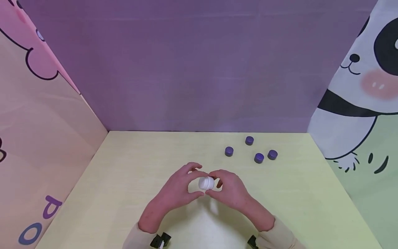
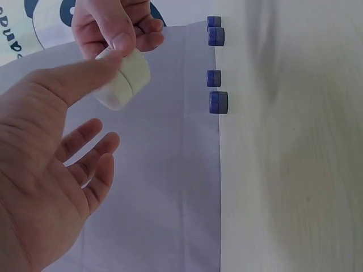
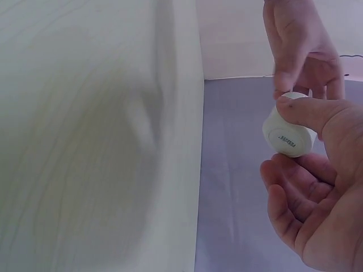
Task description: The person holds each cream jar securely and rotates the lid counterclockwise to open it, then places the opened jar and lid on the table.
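Left hand (image 1: 178, 188): thumb and forefinger pinch a small white round container (image 1: 206, 183), remaining fingers loose; container held above the pale tabletop (image 1: 140, 155), between both hands, seam round its middle, printed mark on its right end. Right hand (image 1: 231, 190): thumb and fingers pinch its right half. Behind, farther right: four short purple cylinders (image 1: 229, 151), loosely grouped. Far right: panda print (image 1: 346, 103) on the wall

this looks like a small booth (image 1: 199, 103): your pale worktop (image 1: 149, 155) has a purple sheet (image 1: 199, 65) behind it, a pink wall (image 1: 46, 131) with letters (image 1: 51, 207) on your left, and a panda picture (image 1: 354, 86) on your right.
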Action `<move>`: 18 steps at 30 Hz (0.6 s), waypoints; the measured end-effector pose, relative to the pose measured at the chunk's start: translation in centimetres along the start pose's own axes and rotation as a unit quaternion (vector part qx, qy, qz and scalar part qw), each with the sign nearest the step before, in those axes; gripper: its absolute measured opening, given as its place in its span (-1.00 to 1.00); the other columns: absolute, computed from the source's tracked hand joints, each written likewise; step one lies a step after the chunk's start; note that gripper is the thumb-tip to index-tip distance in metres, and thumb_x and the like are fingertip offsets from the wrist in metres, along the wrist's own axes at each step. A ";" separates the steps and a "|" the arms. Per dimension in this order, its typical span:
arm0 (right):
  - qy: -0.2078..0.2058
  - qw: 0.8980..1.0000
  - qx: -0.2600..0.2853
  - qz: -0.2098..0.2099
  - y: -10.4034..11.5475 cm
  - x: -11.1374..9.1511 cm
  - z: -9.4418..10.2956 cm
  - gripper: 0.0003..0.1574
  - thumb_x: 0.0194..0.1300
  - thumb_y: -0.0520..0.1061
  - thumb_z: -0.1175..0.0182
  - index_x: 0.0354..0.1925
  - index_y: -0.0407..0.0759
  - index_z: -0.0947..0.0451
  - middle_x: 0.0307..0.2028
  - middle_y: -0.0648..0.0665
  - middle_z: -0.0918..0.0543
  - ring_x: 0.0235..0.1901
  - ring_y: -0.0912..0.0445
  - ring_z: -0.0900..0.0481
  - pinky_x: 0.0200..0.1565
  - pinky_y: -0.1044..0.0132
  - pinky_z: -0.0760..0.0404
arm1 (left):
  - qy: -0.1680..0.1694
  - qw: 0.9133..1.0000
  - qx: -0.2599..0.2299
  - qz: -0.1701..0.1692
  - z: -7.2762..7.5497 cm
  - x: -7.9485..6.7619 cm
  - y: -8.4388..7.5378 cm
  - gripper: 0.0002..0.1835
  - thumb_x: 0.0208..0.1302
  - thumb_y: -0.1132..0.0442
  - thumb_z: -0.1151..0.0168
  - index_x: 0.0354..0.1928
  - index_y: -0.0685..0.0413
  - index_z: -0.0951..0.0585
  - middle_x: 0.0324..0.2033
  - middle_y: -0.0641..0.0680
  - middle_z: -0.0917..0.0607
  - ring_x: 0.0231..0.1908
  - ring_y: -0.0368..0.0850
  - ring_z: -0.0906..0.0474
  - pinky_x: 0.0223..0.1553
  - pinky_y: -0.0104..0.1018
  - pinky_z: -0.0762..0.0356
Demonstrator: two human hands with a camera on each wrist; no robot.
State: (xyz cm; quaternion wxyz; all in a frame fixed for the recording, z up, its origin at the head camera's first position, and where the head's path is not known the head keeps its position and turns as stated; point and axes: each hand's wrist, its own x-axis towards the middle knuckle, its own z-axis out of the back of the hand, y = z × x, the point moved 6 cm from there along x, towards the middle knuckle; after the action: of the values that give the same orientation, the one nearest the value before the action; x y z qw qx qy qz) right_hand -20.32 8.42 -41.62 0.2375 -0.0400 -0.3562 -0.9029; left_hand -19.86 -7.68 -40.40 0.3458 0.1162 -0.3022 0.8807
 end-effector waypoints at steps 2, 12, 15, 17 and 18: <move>0.002 1.000 -0.001 -0.002 -0.1 0.1 0.0 -0.53 0.01 -0.04 -0.52 -0.07 0.00 -0.63 -0.25 0.16 -0.61 -0.43 0.19 -0.55 -0.36 0.36 -0.52 | -0.003 1.000 0.005 -0.014 0.0 0.0 -0.1 -0.47 -0.06 0.27 -0.57 0.01 -0.28 -0.64 0.11 -0.12 -0.45 0.00 -0.24 -0.47 -0.06 -0.27 -0.52; 0.003 1.000 0.012 0.000 0.0 0.1 0.1 -0.54 0.01 -0.04 -0.52 -0.08 -0.01 -0.63 -0.25 0.16 -0.62 -0.43 0.18 -0.56 -0.35 0.36 -0.53 | -0.005 1.000 0.022 -0.021 -0.1 0.1 0.1 -0.51 0.00 0.33 -0.53 0.00 -0.23 -0.66 0.08 -0.10 -0.47 -0.05 -0.23 -0.53 -0.12 -0.30 -0.55; 0.005 1.000 0.008 0.001 -0.1 0.0 0.0 -0.54 0.01 -0.05 -0.52 -0.08 -0.02 -0.63 -0.25 0.16 -0.62 -0.43 0.19 -0.55 -0.35 0.37 -0.53 | 0.004 1.000 0.024 -0.009 -0.1 0.1 0.3 -0.54 0.01 0.20 -0.54 0.01 -0.22 -0.66 0.06 -0.12 -0.48 -0.06 -0.23 -0.52 -0.13 -0.30 -0.54; 0.006 1.000 0.006 0.002 -0.1 0.0 0.0 -0.53 0.01 -0.05 -0.52 -0.08 -0.02 -0.62 -0.25 0.16 -0.61 -0.43 0.20 -0.55 -0.36 0.37 -0.53 | 0.008 1.000 0.027 -0.002 -0.2 0.1 0.4 -0.55 0.02 0.10 -0.54 0.01 -0.20 -0.66 0.03 -0.13 -0.50 -0.08 -0.23 -0.52 -0.14 -0.31 -0.54; 0.007 1.000 0.006 0.002 -0.1 -0.1 0.0 -0.53 0.01 -0.04 -0.52 -0.08 -0.02 -0.62 -0.25 0.16 -0.61 -0.43 0.20 -0.55 -0.35 0.37 -0.53 | 0.009 1.000 0.029 0.002 -0.2 0.0 0.5 -0.55 0.03 0.05 -0.53 0.01 -0.19 -0.66 0.00 -0.14 -0.51 -0.10 -0.24 -0.51 -0.14 -0.31 -0.54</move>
State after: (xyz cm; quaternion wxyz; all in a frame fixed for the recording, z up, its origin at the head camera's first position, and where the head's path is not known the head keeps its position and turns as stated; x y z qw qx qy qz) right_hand -20.30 8.47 -41.72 0.2422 -0.0336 -0.3598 -0.9004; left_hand -20.22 -7.79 -40.78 0.3437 0.1176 -0.2731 0.8908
